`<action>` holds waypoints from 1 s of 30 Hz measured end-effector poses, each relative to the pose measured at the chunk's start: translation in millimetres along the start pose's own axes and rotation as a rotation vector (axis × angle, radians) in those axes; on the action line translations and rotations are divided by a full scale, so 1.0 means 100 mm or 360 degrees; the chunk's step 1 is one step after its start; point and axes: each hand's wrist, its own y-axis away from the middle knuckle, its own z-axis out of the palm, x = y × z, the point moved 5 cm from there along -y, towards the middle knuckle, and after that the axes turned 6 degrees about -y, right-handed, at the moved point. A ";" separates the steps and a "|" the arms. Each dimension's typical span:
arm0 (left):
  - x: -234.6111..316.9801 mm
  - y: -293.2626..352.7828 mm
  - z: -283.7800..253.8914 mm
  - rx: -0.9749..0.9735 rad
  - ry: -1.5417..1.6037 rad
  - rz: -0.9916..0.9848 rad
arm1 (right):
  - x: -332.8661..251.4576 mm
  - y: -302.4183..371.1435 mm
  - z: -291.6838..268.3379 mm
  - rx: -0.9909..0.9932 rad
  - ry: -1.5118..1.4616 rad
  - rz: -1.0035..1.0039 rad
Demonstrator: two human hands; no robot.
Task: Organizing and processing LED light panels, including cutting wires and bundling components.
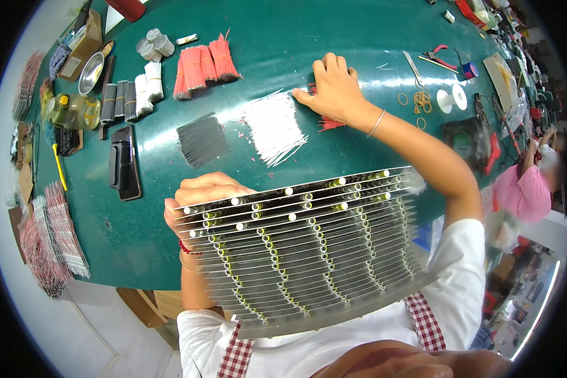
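Observation:
My right hand (pixel 337 91) lies over a pile of thin red wires (pixel 329 123), mostly covering them. Its thumb is stretched apart, close to the edge of a spread of white wires (pixel 276 128). Left of these lies a patch of dark grey wires (pixel 203 140). At the table's near side, my left hand (pixel 208 188) is closed with fingers curled; anything in it is hidden. In front of it and my chest stands a layered stack of thin plates (pixel 309 264), with rows of small rings and white-tipped pegs between the layers.
Banded bundles of red wires (pixel 201 66), white wires (pixel 148 82) and grey wires (pixel 118 101) lie farther back. A phone (pixel 126 162) rests at left. Rubber bands (pixel 422 101), tweezers (pixel 412 68), a white spool (pixel 452 99) and pliers (pixel 440 58) are at right. A person in pink (pixel 524 192) sits beyond.

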 end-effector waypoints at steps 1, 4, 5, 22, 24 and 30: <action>0.01 -0.01 0.00 -0.0022 -0.0040 -0.0023 | 0.00 -0.01 0.02 0.0006 0.0105 0.0001; 0.00 -0.02 -0.03 -0.0100 -0.0082 -0.0033 | 0.07 -0.02 0.02 0.0048 0.0176 -0.0014; -0.01 -0.02 -0.04 -0.0076 -0.0050 -0.0019 | 0.09 -0.02 0.00 0.0041 0.0179 -0.0028; -0.01 -0.03 -0.04 -0.0049 -0.0071 0.0022 | 0.32 0.17 -0.08 0.0002 -0.0265 -0.0362; -0.02 -0.02 -0.03 -0.0016 -0.0041 -0.0017 | 0.29 0.24 -0.08 0.0004 -0.0243 -0.0351; 0.00 -0.05 -0.04 -0.0104 -0.0141 0.0024 | 0.30 0.18 -0.13 0.0110 -0.0331 -0.0515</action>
